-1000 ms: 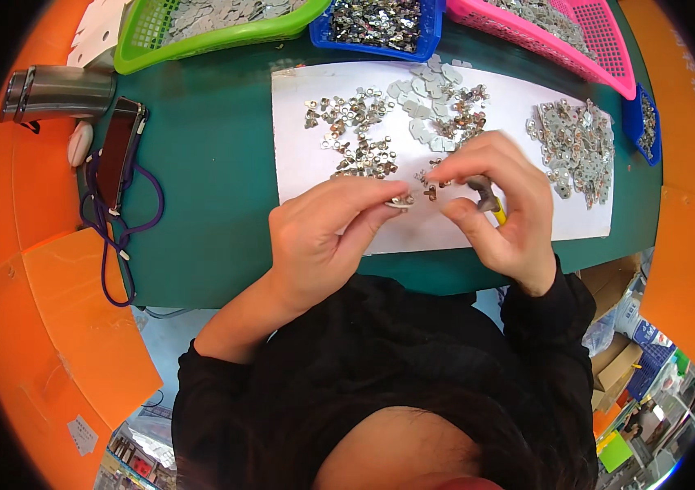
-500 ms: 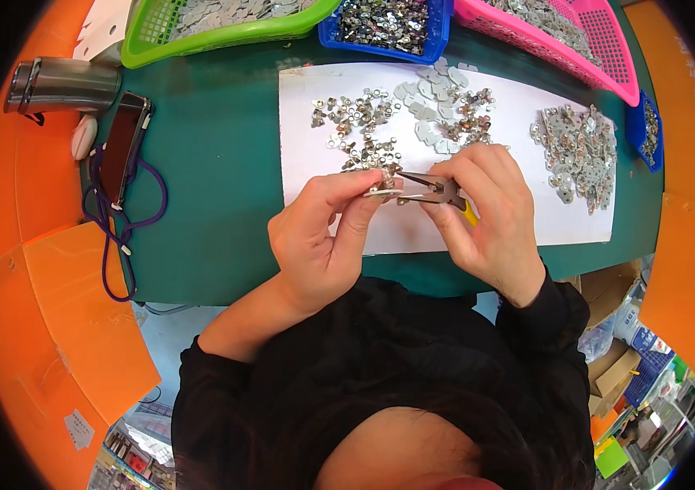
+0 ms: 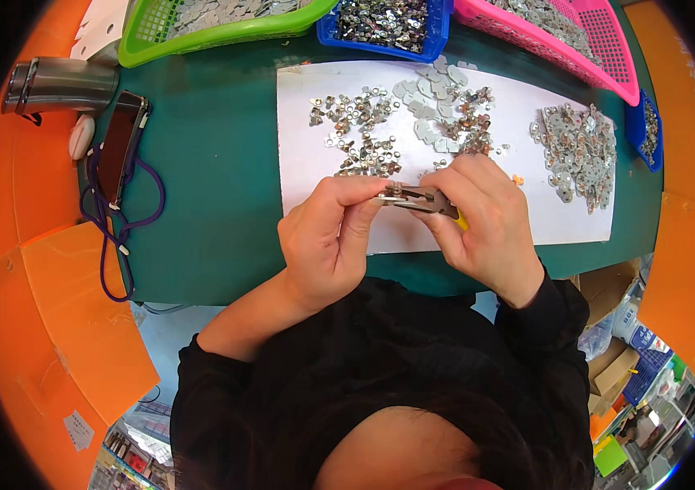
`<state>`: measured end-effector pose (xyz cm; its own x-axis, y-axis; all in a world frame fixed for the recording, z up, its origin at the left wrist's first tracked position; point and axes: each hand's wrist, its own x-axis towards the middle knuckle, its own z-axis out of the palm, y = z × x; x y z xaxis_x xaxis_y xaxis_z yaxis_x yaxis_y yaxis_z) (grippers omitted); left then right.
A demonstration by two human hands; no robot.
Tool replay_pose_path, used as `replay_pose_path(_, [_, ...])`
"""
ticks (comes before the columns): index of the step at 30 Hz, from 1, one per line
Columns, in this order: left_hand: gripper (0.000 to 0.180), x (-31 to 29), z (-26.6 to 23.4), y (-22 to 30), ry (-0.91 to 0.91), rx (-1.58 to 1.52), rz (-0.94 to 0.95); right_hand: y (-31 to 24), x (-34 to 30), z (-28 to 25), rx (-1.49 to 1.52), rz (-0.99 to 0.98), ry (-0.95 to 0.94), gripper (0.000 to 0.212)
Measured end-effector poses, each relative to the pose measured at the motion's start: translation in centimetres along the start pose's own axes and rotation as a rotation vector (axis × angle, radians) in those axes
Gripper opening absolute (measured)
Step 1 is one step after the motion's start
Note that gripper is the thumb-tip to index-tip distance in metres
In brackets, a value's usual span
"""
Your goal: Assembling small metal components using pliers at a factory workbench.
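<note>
My left hand point(image 3: 329, 233) pinches a small flat metal plate between thumb and forefinger; the fingertips cover much of it. My right hand point(image 3: 490, 224) is wrapped round needle-nose pliers point(image 3: 431, 202) with yellow handles. The jaws point left, closed at the plate beside my left fingertips, around a small shiny piece point(image 3: 392, 190) too small to make out fully. Just beyond my hands on a white sheet point(image 3: 306, 163) lie a pile of small silvery metal pieces point(image 3: 372, 155), loose grey flat plates point(image 3: 437, 94) and brownish metal pieces point(image 3: 475, 110).
Plates with small fittings lie heaped point(image 3: 580, 155) at right. Along the back stand a green basket point(image 3: 233, 42), a blue bin point(image 3: 384, 51) and a pink basket point(image 3: 559, 65), all with metal parts. A small blue tray point(image 3: 639, 139), phone point(image 3: 121, 147) with purple cord and metal cup point(image 3: 66, 84) flank the sheet.
The pliers' jaws have gone from spread apart to closed at the plate in my left fingers. My right hand has shifted slightly and tightened on the handles.
</note>
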<state>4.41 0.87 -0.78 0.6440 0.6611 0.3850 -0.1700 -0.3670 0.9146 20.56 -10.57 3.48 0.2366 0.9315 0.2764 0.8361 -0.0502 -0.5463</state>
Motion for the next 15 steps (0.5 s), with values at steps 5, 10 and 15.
replay_pose_path(5, [0.010,0.5,0.3,-0.1,0.017,-0.063,0.070,0.0,-0.3,0.0,0.067,0.026,-0.080,0.018])
replay_pose_path(10, [0.014,1.5,-1.0,1.2,-0.228,0.179,0.008,0.1,-0.5,-0.1,0.012,0.033,-0.089,0.018])
replay_pose_path(15, [0.015,2.0,-1.7,1.5,-0.270,0.260,0.013,-0.2,-0.1,-1.0,-0.044,0.030,-0.113,0.018])
